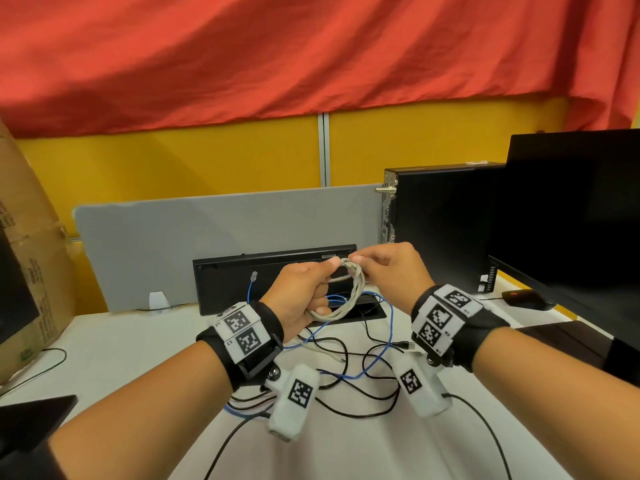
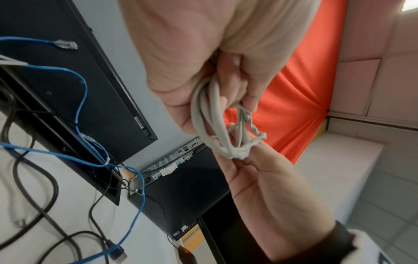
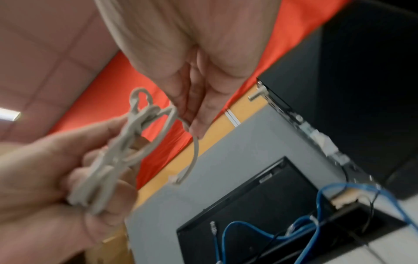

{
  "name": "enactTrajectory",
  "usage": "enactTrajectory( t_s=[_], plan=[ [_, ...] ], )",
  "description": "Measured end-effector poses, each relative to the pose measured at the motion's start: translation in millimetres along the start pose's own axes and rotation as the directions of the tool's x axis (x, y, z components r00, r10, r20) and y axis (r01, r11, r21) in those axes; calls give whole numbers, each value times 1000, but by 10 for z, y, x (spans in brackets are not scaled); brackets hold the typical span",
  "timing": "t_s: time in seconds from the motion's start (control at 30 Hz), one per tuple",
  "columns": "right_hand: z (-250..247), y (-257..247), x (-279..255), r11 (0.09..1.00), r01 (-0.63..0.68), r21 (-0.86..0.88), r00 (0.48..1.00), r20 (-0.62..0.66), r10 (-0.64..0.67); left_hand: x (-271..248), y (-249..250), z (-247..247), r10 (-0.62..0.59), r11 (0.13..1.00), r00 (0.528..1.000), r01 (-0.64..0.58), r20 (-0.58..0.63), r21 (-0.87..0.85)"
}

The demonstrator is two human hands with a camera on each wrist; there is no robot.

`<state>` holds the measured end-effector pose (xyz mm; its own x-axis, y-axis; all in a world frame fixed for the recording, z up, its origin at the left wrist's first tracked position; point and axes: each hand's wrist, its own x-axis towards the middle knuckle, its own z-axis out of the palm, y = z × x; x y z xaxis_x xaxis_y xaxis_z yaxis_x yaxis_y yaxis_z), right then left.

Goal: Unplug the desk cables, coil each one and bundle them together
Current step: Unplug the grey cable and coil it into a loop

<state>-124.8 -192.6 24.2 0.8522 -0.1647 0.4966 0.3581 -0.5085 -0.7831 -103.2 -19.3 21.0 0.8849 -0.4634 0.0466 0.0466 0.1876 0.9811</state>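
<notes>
Head view: both hands raised above the bench, working one grey cable already wound into a small coil. Left hand — grip clenched round the coil's lower left side, fingers curled through the loops, thumb on top. Right hand — grip pinching the coil at its top, fingertips right against the left thumb.

Left wrist view: several grey strands pass through the left fist; a twisted knot of cable sits at the right hand's fingertips.

Right wrist view (blurred): loose grey tail with a plug end hangs down from the right fingers, clear of the coil.

Below the hands, on the bench: a blue cable and black cables lie tangled and uncoiled, crossing each other. One blue plug end stands up in front of the black keyboard, which leans upright against the grey divider. Black computer case and monitor to the right; mouse under the monitor edge. Cardboard box at far left.
</notes>
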Motion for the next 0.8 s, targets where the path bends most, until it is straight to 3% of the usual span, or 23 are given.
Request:
enactTrajectory(
  t_s=[0.07,0.13,0.2,0.37,0.5,0.73,0.8],
  plan=[
    [3,-85,-46,933,-203,296,979,73,190,10,-4,-8,35,999,999,-35,-27,20],
    [19,-161,-115,830,-320,456,947,179,267,27,3,-21,63,997,997,-61,-46,37],
    [70,-218,-176,819,-324,474,944,221,245,38,7,-25,76,996,996,-74,-44,43],
    [172,-303,-205,827,-345,445,938,126,324,42,19,-2,94,992,995,-91,-34,85],
    [169,-375,-199,793,-358,493,931,125,343,42,56,-15,107,984,994,-102,-27,147],
    [65,-442,-188,629,-459,627,888,352,296,26,67,-77,78,987,996,-82,32,141],
    [36,-438,-181,622,-478,620,873,418,253,13,67,-88,74,988,996,-81,53,135]
  ],
)
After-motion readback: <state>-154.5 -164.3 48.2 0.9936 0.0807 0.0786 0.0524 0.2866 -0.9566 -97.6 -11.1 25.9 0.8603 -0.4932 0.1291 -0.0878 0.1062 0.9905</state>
